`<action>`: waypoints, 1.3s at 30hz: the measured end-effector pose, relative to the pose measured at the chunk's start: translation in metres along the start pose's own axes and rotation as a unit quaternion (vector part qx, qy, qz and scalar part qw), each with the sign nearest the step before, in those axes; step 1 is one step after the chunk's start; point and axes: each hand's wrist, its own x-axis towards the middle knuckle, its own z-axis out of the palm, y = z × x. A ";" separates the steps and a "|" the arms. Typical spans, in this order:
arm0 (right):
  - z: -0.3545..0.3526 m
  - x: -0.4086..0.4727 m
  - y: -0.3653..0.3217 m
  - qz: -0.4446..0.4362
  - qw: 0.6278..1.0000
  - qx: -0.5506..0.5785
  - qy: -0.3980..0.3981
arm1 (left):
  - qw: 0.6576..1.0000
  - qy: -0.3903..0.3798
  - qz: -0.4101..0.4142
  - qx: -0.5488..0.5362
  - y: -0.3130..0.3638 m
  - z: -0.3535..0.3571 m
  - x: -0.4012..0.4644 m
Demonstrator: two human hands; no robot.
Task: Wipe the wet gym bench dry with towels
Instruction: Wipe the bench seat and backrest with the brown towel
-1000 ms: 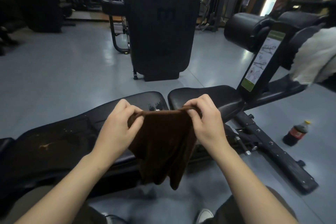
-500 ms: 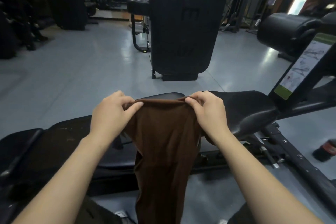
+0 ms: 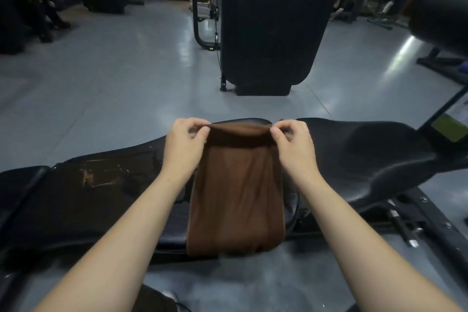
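Head view: 2 bare forearms reach forward over a black padded gym bench [image 3: 367, 157] that runs across the frame from left to right. The left hand [image 3: 186, 143] pinches the upper left corner of a brown towel [image 3: 238, 200] between thumb and curled fingers. The right hand [image 3: 295, 144] pinches the upper right corner in the same way. The towel's top edge is stretched between the 2 hands, and the cloth hangs down flat in front of the bench, its lower edge level with the near side of the bench frame. The top edge sits just above the gap where the 2 bench pads meet.

The left pad [image 3: 83, 185] shows water droplets and a worn, torn patch [image 3: 96, 177] of lighter brown colour in its cover. The right pad is a curved seat with a smooth, shiny surface. Under it, a black metal frame [image 3: 405, 225] with bolts and a silver adjuster pin runs toward the lower right.

Beyond the bench lies a grey glossy floor [image 3: 114, 78]. A tall black machine housing [image 3: 271, 23] stands upright on it, behind the towel. A black roller pad [image 3: 440, 15] is at the far right edge, and below it a corner of a green and white placard [image 3: 453, 126] shows. No container is visible in this view. Dark equipment lines the far left background, too dim to tell apart.
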 end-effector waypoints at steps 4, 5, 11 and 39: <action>-0.004 -0.006 0.013 -0.017 0.994 -0.022 -0.107 | 0.985 -0.111 -0.001 0.129 -0.010 0.021 -0.017; -0.009 -0.010 0.016 -0.042 0.989 -0.075 -0.118 | 0.975 -0.121 0.014 0.187 -0.012 0.025 -0.027; -0.055 -0.021 0.043 -0.123 0.911 -0.371 -0.130 | 0.911 -0.194 0.140 0.337 -0.028 0.056 -0.079; -0.083 -0.021 0.091 -0.116 0.856 -0.481 -0.151 | 0.884 -0.259 0.116 0.373 -0.022 0.155 -0.022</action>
